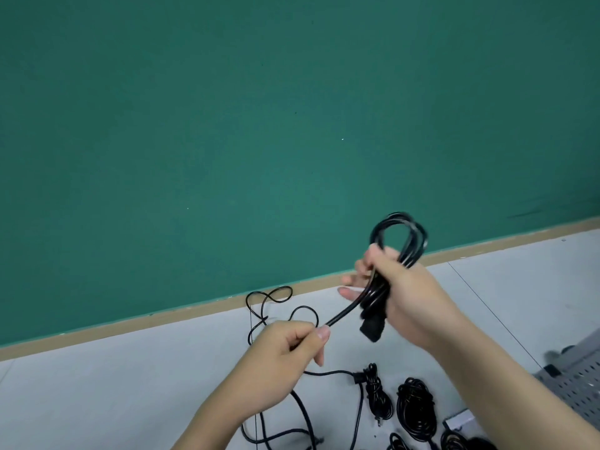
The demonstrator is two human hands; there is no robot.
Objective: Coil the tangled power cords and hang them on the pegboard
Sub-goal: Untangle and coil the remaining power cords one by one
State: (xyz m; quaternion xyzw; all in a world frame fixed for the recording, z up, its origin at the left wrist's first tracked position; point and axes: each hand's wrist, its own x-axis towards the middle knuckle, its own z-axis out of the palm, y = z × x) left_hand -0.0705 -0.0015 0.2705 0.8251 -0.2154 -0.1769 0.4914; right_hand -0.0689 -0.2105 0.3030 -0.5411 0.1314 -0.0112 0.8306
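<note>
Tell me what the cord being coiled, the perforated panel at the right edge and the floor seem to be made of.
Cord being coiled: black, looks like rubber or plastic sheathing; it bends into loops and shows glossy highlights.
Perforated panel: probably grey painted metal, though plastic is possible; flat sheet with regular rows of small holes.
Floor: pale grey, smooth and matte, with a thin seam line; perhaps vinyl or a coated surface.

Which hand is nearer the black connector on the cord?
Right. The right hand grips the coil just above the black connector; the left hand pinches the cord farther left.
</note>
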